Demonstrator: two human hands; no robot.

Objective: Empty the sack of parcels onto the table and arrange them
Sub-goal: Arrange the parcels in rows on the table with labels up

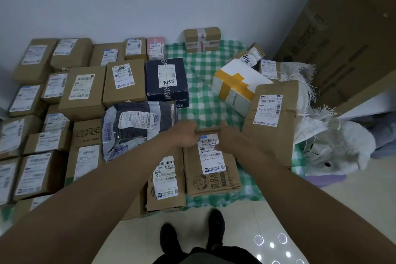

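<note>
At the near edge of the green checked tablecloth (201,100), a brown cardboard parcel (211,174) lies with its long axis running away from the person. The left hand (185,134) and right hand (230,137) both curl their fingers over its far end, one at each corner, equally near; its twin parcel (166,180) lies just beside it on the left.

Both hands, left (186,133) and right (230,138), gripping a labelled brown parcel (211,169) on the green-checked table (203,100).
</note>
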